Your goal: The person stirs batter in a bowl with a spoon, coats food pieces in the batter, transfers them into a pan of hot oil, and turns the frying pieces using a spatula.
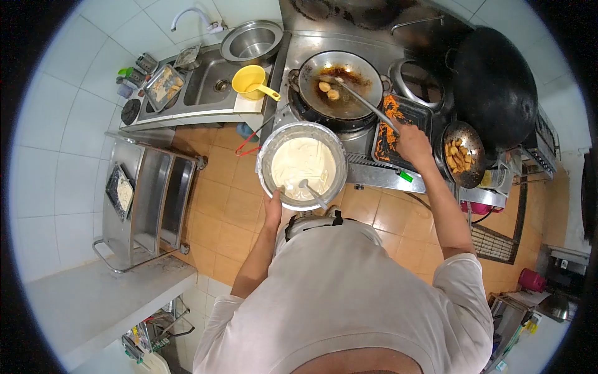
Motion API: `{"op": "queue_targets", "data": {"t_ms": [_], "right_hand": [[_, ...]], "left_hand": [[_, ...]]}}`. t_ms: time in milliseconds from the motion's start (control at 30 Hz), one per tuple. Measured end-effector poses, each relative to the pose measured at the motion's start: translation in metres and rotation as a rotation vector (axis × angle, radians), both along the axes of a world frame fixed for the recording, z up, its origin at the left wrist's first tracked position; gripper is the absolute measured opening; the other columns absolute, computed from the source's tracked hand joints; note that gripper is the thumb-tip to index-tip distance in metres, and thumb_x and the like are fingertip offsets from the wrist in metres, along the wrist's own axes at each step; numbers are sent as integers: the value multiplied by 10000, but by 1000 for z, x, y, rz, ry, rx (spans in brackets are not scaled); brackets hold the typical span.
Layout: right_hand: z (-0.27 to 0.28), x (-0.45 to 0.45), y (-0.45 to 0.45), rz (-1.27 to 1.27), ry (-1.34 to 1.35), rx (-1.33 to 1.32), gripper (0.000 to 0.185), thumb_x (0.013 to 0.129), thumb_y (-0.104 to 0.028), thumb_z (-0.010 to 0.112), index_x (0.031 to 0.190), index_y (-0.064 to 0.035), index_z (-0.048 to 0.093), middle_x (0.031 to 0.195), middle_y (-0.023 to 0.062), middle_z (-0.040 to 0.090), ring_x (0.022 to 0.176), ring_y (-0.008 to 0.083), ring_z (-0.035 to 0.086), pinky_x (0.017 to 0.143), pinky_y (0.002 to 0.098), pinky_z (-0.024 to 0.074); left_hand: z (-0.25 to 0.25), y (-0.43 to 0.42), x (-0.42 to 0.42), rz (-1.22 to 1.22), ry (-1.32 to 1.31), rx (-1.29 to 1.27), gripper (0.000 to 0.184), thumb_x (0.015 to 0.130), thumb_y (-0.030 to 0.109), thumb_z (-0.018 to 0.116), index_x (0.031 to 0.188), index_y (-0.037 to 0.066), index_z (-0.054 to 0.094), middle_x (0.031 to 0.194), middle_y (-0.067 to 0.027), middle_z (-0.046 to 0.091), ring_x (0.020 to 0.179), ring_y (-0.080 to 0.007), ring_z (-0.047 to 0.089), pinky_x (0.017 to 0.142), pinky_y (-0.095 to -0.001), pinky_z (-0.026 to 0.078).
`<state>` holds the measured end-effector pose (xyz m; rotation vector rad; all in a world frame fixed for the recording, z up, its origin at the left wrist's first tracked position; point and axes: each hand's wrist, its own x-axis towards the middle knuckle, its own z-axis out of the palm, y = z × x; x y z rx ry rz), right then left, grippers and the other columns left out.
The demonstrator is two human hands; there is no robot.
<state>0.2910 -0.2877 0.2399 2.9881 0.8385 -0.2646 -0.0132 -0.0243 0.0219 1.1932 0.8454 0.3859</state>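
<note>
My right hand [412, 146] is closed round the handle of a long metal ladle [367, 106], whose far end is inside the wok [340, 65]. Beside the ladle's end, a few light brown fried pieces [329, 91] lie in dark oil. My left hand [273, 206] grips the near left rim of a large metal bowl [264, 163] with its thumb over the edge. Creamy white batter [303, 161] fills the bowl's bottom, and a second metal ladle [313, 193] rests in it against the near rim.
A black tray [425, 118] holds orange shreds, with a pan [474, 138] of fried chunks to its right. Left are a sink [212, 81], a yellow dipper [248, 80] and a steel cart [140, 199]. A large black wok [495, 81] leans at the right.
</note>
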Motion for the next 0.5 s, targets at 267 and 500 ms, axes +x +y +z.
{"op": "queue_targets", "data": {"t_ms": [267, 500], "right_hand": [[12, -3, -17, -41, 15, 55, 548, 808, -75, 599, 1329, -235, 540, 1004, 237, 649, 905, 417, 635, 830, 482, 513], [42, 2, -44, -116, 57, 207, 426, 877, -194, 587, 1299, -149, 554, 1029, 258, 641, 966, 420, 614, 873, 501, 485]], "left_hand": [[-6, 2, -1, 4, 17, -28, 480, 914, 108, 474, 1363, -44, 398, 1323, -138, 505, 1177, -227, 486, 1009, -332, 375], [-4, 0, 1, 2, -63, 30, 469, 914, 112, 478, 1350, -47, 409, 1290, -149, 535, 1148, -223, 513, 986, -322, 392]]}}
